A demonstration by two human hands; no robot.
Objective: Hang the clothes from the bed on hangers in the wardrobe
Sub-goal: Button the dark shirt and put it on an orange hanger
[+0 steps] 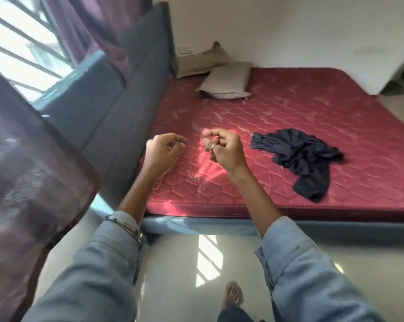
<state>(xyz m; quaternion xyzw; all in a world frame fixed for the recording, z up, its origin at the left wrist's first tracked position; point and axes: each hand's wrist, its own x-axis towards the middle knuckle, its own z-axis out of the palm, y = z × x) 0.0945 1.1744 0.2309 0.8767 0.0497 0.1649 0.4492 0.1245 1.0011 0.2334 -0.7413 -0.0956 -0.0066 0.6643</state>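
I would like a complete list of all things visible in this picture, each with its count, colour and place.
garment: one, black, crumpled on the mattress, to the right of the hands
mattress: one, dark red, quilted, on the bed frame
pillows: two, beige-grey, at the far corner by the headboard
headboard: one, grey-blue, along the left side of the mattress
bed frame: one, grey-blue, under the near mattress edge
curtains: purple, at the left by the window
window: one, barred, upper left
floor: pale, glossy, with a sun patch
left hand: one, loosely curled, empty, above the mattress corner
right hand: one, ring on a finger, curled, empty
sleeves: two, light blue denim
foot: one, bare, bottom centre
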